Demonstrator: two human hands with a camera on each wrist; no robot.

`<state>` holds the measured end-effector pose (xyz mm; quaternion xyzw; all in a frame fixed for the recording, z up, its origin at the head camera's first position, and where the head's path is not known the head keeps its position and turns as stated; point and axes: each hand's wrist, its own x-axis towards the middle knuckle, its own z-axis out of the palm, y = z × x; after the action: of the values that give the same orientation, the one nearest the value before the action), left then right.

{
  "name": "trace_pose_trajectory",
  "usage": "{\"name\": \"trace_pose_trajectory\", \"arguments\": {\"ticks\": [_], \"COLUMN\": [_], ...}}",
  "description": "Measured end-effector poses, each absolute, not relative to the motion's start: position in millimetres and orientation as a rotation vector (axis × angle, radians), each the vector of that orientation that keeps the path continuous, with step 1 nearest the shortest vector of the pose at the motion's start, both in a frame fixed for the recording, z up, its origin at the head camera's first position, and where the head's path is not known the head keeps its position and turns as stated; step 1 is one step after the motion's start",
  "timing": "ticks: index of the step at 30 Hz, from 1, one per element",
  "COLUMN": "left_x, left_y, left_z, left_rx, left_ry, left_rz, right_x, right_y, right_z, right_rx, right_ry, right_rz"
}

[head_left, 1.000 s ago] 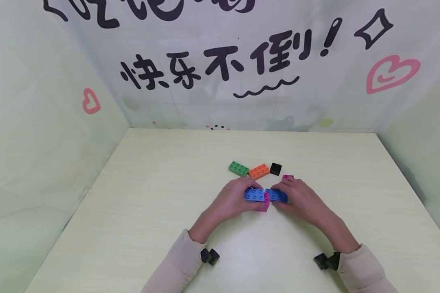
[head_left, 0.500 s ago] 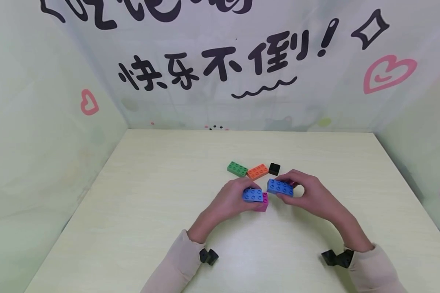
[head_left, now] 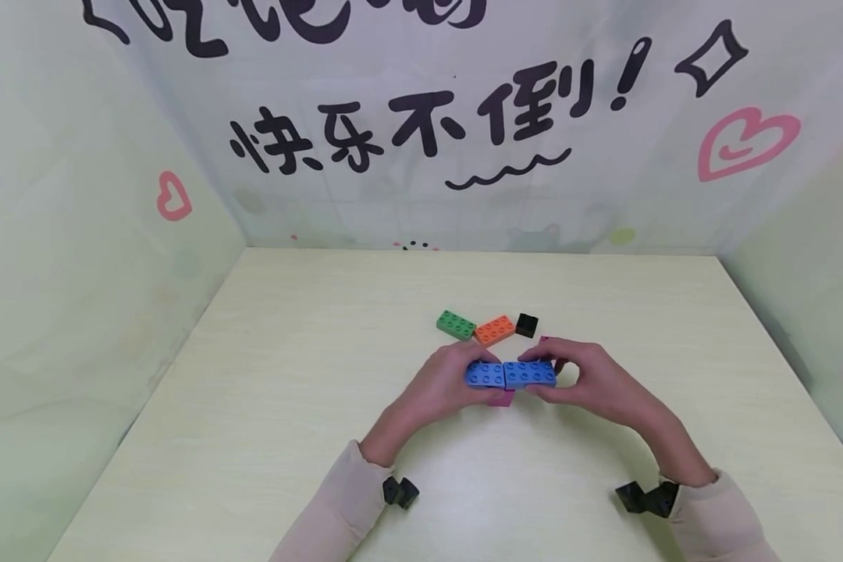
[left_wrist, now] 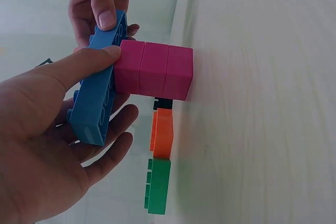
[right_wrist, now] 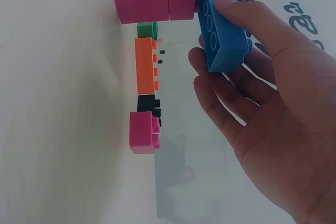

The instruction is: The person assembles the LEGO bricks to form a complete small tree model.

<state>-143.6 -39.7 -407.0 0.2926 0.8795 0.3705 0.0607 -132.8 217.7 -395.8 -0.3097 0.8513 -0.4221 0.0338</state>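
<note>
A stack of three pink bricks (left_wrist: 152, 69) stands on the table, with a blue brick (head_left: 485, 375) across its top. My left hand (head_left: 435, 384) grips that blue brick, thumb on its near side. Between thumb and fingers my right hand (head_left: 597, 378) pinches a second blue brick (head_left: 531, 375), end to end with the first. From the right wrist, this second brick (right_wrist: 226, 35) looks slightly tilted over the stack, pink studs showing beside its hollow underside. Whether it is pressed fully down I cannot tell. Both blue bricks overhang the stack.
Behind the hands lie a green brick (head_left: 456, 324), an orange brick (head_left: 495, 330) and a small black brick (head_left: 527, 325) in a row. A small pink brick (right_wrist: 142, 132) sits beyond the black one, mostly hidden by my right hand in the head view. Fabric walls (head_left: 407, 203) enclose the table.
My right hand lifted its blue brick up and away from the stack, then lowered it back level and in line with the left blue brick. My left hand has stayed in place.
</note>
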Motion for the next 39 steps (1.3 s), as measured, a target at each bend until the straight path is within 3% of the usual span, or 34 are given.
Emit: {"name": "trace_pose_trajectory", "arguments": {"ticks": [12,21,30,39], "left_x": [-143.7,-143.7,-144.0,-144.5], "left_y": [-39.8,-39.9,-38.7,-36.4], "left_z": [-407.0,-407.0,-408.1,-410.0], "left_rx": [0.872,0.871,0.889,0.989], "left_ry": [2.655,2.641,2.609,2.581], "left_rz": [1.126,1.145,1.206,1.348], "right_x": [-132.8,-121.2,-132.4,-133.5], "right_y": [215.6,204.1,216.0,217.4], "right_z": [-399.3,-372.9,-399.1,-398.8], "right_rx": [-0.965,-0.975,-0.939,-0.943], "right_ry": [2.630,2.624,2.649,2.635], "right_rz": [-1.301,-1.333,-1.294,-1.314]}}
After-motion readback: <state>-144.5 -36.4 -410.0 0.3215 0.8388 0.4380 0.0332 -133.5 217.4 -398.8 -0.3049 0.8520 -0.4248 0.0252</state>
